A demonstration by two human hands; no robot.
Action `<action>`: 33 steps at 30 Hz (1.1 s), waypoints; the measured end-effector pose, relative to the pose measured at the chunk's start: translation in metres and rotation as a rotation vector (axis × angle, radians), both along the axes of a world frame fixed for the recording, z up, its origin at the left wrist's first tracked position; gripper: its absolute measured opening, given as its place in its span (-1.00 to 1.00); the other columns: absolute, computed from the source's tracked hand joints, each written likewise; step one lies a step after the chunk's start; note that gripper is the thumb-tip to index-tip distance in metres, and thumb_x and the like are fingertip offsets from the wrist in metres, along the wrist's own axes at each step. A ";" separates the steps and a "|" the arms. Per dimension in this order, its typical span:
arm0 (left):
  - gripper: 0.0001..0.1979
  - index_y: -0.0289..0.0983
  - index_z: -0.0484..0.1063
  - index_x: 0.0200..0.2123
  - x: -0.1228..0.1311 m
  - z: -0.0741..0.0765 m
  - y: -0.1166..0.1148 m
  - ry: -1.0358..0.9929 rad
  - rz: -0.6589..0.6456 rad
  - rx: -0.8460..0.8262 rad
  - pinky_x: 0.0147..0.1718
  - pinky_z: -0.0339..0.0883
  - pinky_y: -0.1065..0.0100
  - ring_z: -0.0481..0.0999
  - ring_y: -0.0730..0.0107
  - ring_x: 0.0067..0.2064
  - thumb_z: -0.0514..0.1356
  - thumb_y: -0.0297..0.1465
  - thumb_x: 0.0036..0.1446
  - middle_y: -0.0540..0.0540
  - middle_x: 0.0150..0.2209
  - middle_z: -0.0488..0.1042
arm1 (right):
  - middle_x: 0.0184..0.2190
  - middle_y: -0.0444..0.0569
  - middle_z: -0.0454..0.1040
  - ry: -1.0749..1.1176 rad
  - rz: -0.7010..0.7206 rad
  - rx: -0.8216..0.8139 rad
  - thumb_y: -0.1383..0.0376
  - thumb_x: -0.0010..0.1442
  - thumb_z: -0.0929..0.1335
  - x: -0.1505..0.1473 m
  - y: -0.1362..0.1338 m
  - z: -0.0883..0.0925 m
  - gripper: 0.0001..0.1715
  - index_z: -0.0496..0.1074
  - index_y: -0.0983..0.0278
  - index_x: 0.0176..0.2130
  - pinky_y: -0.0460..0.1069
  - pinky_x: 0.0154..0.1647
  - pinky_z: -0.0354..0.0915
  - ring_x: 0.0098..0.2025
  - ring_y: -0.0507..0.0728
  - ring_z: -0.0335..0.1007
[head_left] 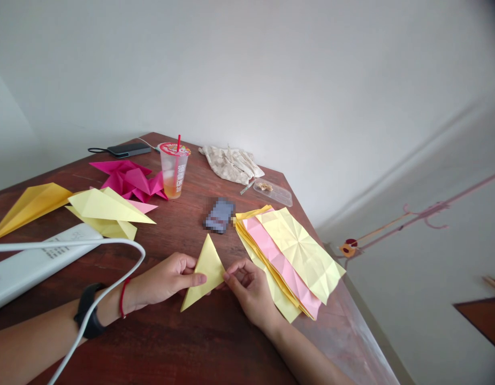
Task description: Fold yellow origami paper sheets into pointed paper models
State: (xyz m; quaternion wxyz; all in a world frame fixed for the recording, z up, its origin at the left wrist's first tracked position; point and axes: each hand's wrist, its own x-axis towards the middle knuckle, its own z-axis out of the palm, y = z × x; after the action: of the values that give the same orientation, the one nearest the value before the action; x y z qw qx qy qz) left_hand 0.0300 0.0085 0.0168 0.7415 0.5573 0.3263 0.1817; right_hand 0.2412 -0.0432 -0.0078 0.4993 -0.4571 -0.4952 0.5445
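Between my two hands is a pale yellow folded paper (pixel 205 271), shaped like a triangle with its point away from me. My left hand (pixel 173 278) grips its left side, thumb on top and fingers partly hidden behind. On the right corner, my right hand (pixel 249 286) pinches the paper between thumb and finger. Just right of that hand lies a stack of creased paper sheets (pixel 299 240) in yellow, pink and orange. A phone-like dark object (pixel 219 215), blurred out, rests beyond the folded paper.
Folded yellow paper pieces (pixel 111 206), magenta folded paper (pixel 130 179) and a drink cup (pixel 173 174) stand at the back left. A white power strip (pixel 46 262) and its cable (pixel 122 240) cross the left side. A crumpled cloth (pixel 231 164) and clear plastic tray (pixel 273 191) lie farther back.
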 end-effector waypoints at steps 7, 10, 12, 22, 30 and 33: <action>-0.59 -0.34 0.62 -0.24 -0.001 0.003 -0.001 0.040 -0.004 0.026 -0.22 0.38 0.34 0.59 0.14 -0.21 0.38 -0.10 0.01 -0.12 -0.29 0.65 | -0.49 -0.11 0.54 -0.010 0.004 0.007 0.05 0.15 0.49 -0.001 -0.001 0.002 -0.63 0.36 0.23 -0.35 -0.03 -0.35 0.44 -0.46 0.10 0.55; -0.56 -0.34 0.58 -0.14 0.000 -0.002 -0.001 0.026 0.002 0.029 -0.16 0.41 0.28 0.60 0.10 -0.15 0.41 -0.16 -0.02 -0.15 -0.26 0.66 | -0.48 -0.12 0.53 -0.025 -0.028 0.022 0.06 0.14 0.50 0.000 0.000 0.000 -0.64 0.37 0.23 -0.35 -0.03 -0.37 0.43 -0.46 0.09 0.54; -0.51 -0.33 0.53 -0.07 -0.001 -0.005 -0.001 0.023 -0.012 0.032 -0.14 0.43 0.24 0.62 0.07 -0.13 0.43 -0.20 -0.05 -0.18 -0.23 0.66 | -0.47 -0.12 0.52 -0.040 -0.063 0.037 0.06 0.13 0.50 0.002 0.001 -0.001 -0.64 0.37 0.23 -0.35 -0.04 -0.39 0.41 -0.46 0.09 0.53; -0.49 -0.35 0.45 -0.07 -0.001 -0.005 -0.002 0.074 -0.016 0.039 -0.26 0.46 0.26 0.65 0.02 -0.18 0.43 -0.23 -0.06 -0.22 -0.26 0.67 | -0.47 -0.11 0.49 -0.092 -0.121 0.074 0.05 0.15 0.48 0.005 0.002 -0.003 -0.65 0.38 0.22 -0.35 -0.06 -0.45 0.31 -0.46 0.07 0.42; -0.45 -0.32 0.41 -0.02 0.000 -0.005 -0.006 0.119 -0.017 0.098 -0.32 0.43 0.30 0.66 0.12 -0.27 0.43 -0.31 -0.09 -0.18 -0.30 0.66 | -0.53 -0.14 0.43 -0.166 -0.177 0.105 0.04 0.13 0.49 0.007 0.004 0.001 -0.63 0.37 0.23 -0.39 -0.10 -0.56 0.12 -0.54 0.00 0.23; -0.47 -0.32 0.41 -0.05 0.000 -0.006 -0.006 0.127 -0.018 0.091 -0.34 0.44 0.31 0.65 0.15 -0.30 0.43 -0.33 -0.11 -0.16 -0.31 0.66 | -0.52 -0.14 0.43 -0.167 -0.171 0.104 0.04 0.13 0.49 0.007 0.003 0.001 -0.63 0.37 0.23 -0.38 -0.10 -0.56 0.12 -0.54 0.00 0.23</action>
State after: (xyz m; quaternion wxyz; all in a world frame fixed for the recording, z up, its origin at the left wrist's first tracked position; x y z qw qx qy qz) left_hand 0.0302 0.0023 0.0110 0.6949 0.6038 0.3589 0.1539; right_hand 0.2480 -0.0399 -0.0065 0.5239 -0.5150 -0.5218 0.4337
